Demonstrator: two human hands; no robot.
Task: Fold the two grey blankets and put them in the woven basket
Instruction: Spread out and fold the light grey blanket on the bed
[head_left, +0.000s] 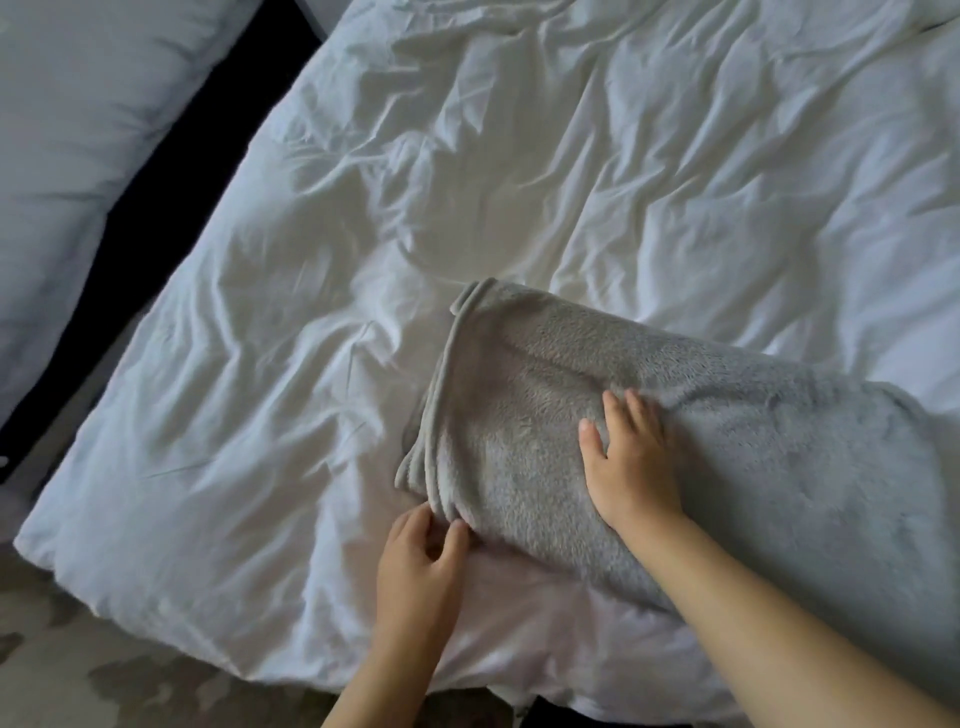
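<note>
A grey fleece blanket (727, 431), folded into a long strip, lies on the white duvet (363, 260) at the lower right and runs off the right edge of the view. My right hand (623, 457) lies on top of it with fingers pressing into the fleece. My left hand (421, 561) is at the blanket's near left corner, its fingers touching the stacked hems there. Only one blanket shows, and no woven basket is in view.
A white pillow (67, 130) lies at the upper left, across a dark gap (171, 171) from the duvet. Patterned carpet (104, 660) shows at the lower left, below the bed's near edge.
</note>
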